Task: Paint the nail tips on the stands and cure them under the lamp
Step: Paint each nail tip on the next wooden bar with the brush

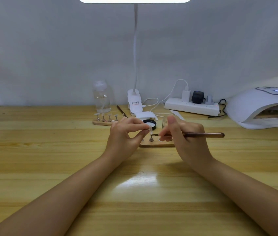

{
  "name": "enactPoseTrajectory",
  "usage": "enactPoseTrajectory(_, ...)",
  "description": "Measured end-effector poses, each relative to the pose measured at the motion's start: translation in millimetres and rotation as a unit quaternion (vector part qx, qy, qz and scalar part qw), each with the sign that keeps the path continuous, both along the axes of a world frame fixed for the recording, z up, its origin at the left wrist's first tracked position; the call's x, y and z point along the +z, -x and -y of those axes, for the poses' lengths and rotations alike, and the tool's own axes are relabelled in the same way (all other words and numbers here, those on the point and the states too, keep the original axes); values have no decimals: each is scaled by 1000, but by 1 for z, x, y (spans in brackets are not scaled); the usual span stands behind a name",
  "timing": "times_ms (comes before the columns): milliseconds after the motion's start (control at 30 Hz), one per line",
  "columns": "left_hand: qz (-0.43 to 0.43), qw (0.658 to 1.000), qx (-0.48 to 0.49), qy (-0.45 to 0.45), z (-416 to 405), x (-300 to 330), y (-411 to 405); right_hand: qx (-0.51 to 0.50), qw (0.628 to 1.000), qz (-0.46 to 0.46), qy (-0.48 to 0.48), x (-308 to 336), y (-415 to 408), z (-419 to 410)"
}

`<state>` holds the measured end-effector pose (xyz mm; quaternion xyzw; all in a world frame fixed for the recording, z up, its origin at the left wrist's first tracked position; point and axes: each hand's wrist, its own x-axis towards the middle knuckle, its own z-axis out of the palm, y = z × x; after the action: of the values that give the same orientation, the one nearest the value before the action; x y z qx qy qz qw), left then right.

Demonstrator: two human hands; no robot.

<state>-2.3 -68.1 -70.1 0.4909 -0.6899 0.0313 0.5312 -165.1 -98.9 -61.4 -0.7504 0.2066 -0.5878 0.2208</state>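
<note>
left hand (126, 133) pinches a nail tip (149, 129), right hand (184, 135) grips the brush (202, 135) above the near stand (157, 143); painting seems underway, curing in the lamp (262, 108) not yet done.

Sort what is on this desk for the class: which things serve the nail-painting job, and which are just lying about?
In use: left hand pinching a nail tip; right hand holding the brush; near stand board; far stand board; curing lamp; open jar.

Lying about: clear bottle; power strip; spare brush.
</note>
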Motion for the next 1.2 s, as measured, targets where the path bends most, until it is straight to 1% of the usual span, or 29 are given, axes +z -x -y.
enactPoseTrajectory(100, -7, 1000, 9, -3, 0, 0, 0, -24, 999, 5, 47, 2, -1, 0)
enactPoseTrajectory(233, -10, 1000, -9, 0, -1, 0, 0, 12, 1000, -5, -6, -1, 1, 0)
enactPoseTrajectory(367, -12, 1000, 2, -2, -1, 0, 0, -22, 999, 4, 40, 1, -1, 1)
enactPoseTrajectory(467, -10, 1000, 5, -6, -1, 0, 0, 6, 1000, 0, -3, 0, 1, 0)
enactPoseTrajectory(500, -11, 1000, 5, -6, -1, 0, 0, 3, 1000, 1, -4, 0, 1, 0)
enactPoseTrajectory(600, -10, 1000, 6, -5, -1, 0, 0, -22, 999, 6, 45, 3, 0, 1)
enactPoseTrajectory(733, -7, 1000, -4, -3, -1, 1, 0, 2, 1000, -1, -2, 1, 0, 0)
enactPoseTrajectory(833, -4, 1000, 1, -2, -1, 0, 0, -31, 999, 5, 44, 3, -1, 0)
enactPoseTrajectory(967, -8, 1000, -4, -4, 0, 0, 0, -14, 1000, -1, 22, 1, 0, 1)
enactPoseTrajectory(1100, -18, 1000, -6, -4, -1, 0, 0, -45, 998, 4, 54, 4, 0, -1)
enactPoseTrajectory(1133, -18, 1000, -6, -4, -1, 0, 0, -39, 998, 1, 44, 3, 1, 0)
enactPoseTrajectory(1200, -19, 1000, -5, -6, -1, 0, 1, -9, 1000, 0, -6, 1, 1, 0)
